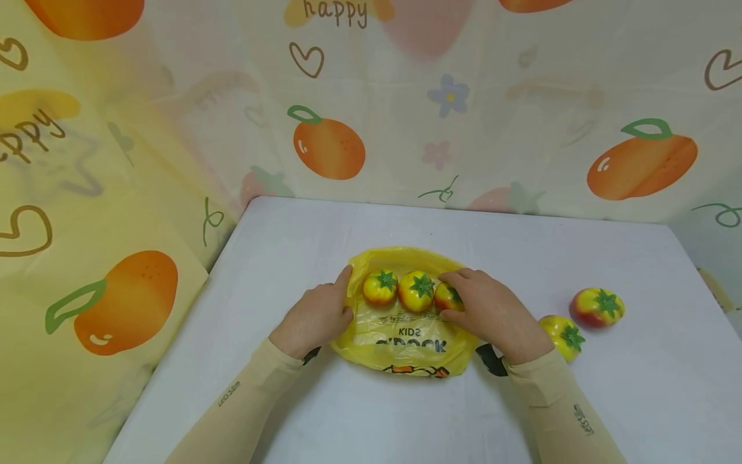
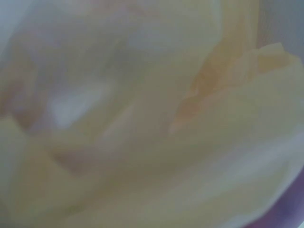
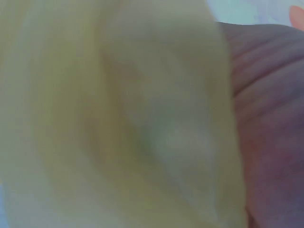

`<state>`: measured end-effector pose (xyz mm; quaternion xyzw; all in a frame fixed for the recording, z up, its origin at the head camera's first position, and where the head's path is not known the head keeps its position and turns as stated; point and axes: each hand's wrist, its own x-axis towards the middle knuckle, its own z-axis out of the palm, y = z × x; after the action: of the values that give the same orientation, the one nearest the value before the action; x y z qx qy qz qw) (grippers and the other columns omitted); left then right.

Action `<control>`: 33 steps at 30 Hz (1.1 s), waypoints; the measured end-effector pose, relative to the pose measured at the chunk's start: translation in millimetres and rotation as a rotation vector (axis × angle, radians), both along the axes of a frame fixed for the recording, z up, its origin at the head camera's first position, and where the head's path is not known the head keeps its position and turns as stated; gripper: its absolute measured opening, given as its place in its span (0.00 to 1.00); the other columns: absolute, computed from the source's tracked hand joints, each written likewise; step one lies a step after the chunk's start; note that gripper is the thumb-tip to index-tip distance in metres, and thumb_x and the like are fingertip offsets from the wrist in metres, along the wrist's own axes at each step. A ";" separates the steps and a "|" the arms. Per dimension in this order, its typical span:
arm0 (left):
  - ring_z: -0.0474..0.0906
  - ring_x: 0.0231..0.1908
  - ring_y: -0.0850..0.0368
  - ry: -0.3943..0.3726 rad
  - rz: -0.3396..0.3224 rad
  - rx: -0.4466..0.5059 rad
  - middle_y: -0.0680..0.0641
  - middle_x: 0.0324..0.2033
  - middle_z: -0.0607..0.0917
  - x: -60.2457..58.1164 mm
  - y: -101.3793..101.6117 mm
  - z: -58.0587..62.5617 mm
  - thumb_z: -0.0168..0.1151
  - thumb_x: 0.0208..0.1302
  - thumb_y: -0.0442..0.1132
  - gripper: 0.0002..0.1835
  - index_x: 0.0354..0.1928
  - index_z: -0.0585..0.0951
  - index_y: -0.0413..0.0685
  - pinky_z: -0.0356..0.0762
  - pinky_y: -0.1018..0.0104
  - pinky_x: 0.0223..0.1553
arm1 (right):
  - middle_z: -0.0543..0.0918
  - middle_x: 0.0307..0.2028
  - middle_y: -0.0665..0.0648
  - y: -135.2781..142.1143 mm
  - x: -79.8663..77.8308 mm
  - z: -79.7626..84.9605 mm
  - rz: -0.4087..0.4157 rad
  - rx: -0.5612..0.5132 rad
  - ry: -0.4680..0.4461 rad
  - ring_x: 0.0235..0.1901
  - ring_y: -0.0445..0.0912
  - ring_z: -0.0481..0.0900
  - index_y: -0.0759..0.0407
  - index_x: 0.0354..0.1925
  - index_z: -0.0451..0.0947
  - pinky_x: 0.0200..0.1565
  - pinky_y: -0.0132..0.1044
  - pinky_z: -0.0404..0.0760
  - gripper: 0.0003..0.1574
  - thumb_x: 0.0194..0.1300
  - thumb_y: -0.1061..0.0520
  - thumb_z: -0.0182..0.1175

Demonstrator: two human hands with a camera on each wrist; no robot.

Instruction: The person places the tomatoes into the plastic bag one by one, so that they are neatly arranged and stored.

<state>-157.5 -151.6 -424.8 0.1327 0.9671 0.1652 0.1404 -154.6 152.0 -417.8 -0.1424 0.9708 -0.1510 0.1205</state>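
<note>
A yellow plastic bag with dark print lies spread on the table, its mouth turned up. In a row in it sit three yellow-and-red tomato-like fruits with green star-shaped tops: the left fruit, the middle fruit and the right fruit. My right hand holds the right fruit between fingers and thumb, covering part of it. At the bag's left edge, my left hand grips the plastic, index finger pointing along the rim. Blurred yellow plastic fills most of the left wrist view.
On the table, right of my right hand, lie two more such fruits: a nearer fruit, partly behind my wrist, and a farther redder fruit. A fruit-printed cloth hangs behind the table and along its left side.
</note>
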 end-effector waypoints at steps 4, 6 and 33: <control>0.72 0.23 0.53 0.010 -0.007 0.003 0.45 0.29 0.80 0.8 -0.1 0.9 0.59 0.73 0.35 0.41 0.84 0.57 0.34 0.69 0.64 0.25 | 0.79 0.71 0.64 -0.3 -0.5 -0.8 -0.001 0.002 -0.005 0.68 0.62 0.78 0.56 0.76 0.74 0.70 0.63 0.77 0.43 0.69 0.45 0.74; 0.72 0.23 0.53 0.012 -0.009 -0.001 0.46 0.29 0.80 1.4 0.0 1.2 0.59 0.73 0.35 0.41 0.84 0.57 0.34 0.69 0.64 0.25 | 0.79 0.71 0.64 -0.3 -0.4 -1.2 -0.003 0.000 -0.010 0.68 0.62 0.78 0.56 0.76 0.74 0.70 0.63 0.77 0.43 0.69 0.45 0.74; 0.72 0.23 0.53 0.006 -0.002 -0.007 0.46 0.29 0.80 2.8 1.2 3.2 0.59 0.73 0.36 0.41 0.84 0.57 0.35 0.70 0.64 0.26 | 0.80 0.69 0.63 -0.9 -0.4 -5.4 0.008 0.003 0.019 0.66 0.61 0.80 0.55 0.75 0.75 0.68 0.63 0.79 0.42 0.69 0.45 0.74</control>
<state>-154.7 -150.3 -421.6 0.1335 0.9680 0.1611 0.1383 -155.0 151.2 -423.2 -0.1476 0.9715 -0.1479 0.1123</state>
